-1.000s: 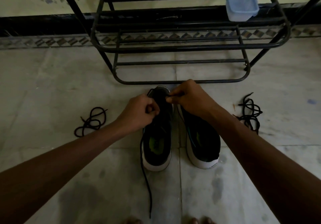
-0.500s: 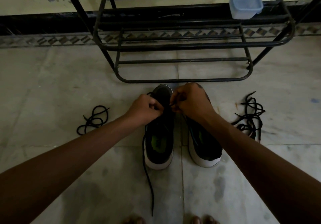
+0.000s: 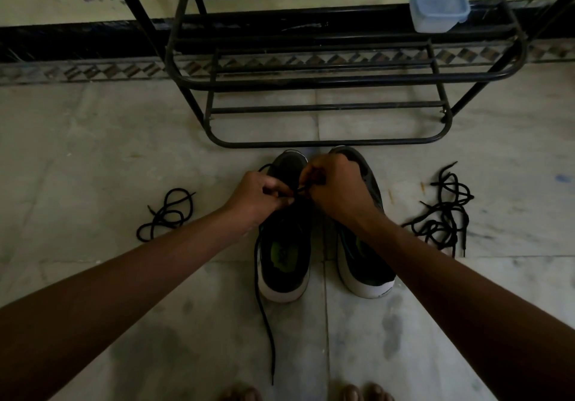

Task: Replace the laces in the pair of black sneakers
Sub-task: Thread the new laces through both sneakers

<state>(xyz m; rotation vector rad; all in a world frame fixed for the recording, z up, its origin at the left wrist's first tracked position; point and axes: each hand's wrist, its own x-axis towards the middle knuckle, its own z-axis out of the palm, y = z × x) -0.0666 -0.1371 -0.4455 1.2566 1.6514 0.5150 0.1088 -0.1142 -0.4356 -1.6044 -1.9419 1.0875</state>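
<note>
In front of the black shoe rack [image 3: 326,144] I see the left sneaker [image 3: 284,254] and the right sneaker [image 3: 367,264] side by side, toes toward the rack. Over the left sneaker's toe end, near the rack, the left grip [image 3: 258,197] and the right grip [image 3: 339,189] both pinch one black lace [image 3: 263,313], whose free end trails away from the rack. A loose lace [image 3: 168,214] lies left of the rack's front and a lace pile [image 3: 445,217] right of it.

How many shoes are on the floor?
2. The left sneaker, whose lace the left hand and right hand pinch; the right sneaker stands beside it. Both are before the rack, whose shelves show no shoes.
</note>
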